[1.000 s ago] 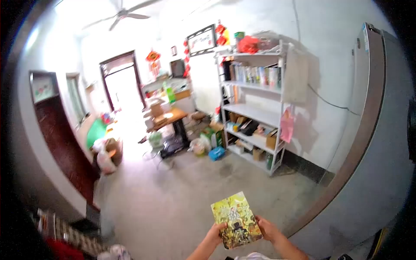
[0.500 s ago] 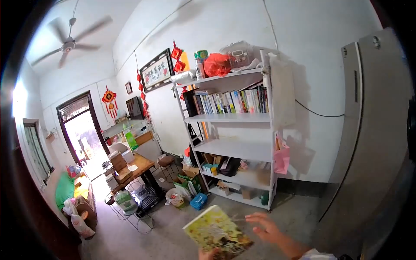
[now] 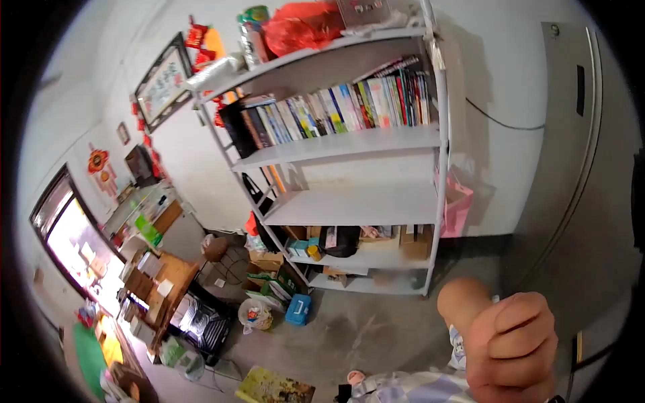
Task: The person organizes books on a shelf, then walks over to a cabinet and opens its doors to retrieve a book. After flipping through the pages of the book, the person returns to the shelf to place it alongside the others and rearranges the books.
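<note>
My right hand (image 3: 514, 346) is raised close to the camera at the lower right, its fingers curled into a fist. No object shows in it. The bent elbow (image 3: 463, 299) shows just left of the fist. A book with a yellow-green illustrated cover (image 3: 274, 387) is at the bottom edge, partly cut off. My left hand is out of view, so what supports the book is hidden. Beyond, a white metal shelf unit (image 3: 349, 205) carries a row of upright books (image 3: 336, 111) on its upper shelf.
A grey fridge (image 3: 557, 154) stands at the right. On the floor are a blue box (image 3: 298, 309), a waste bin (image 3: 256, 314) and cartons (image 3: 269, 269). A wooden table (image 3: 176, 272) is at the left. A pink bag (image 3: 457, 207) hangs from the shelf unit's side.
My right hand has come up toward the camera and closed from open fingers. The book is lower and further left, and my left hand has left view. The view has shifted.
</note>
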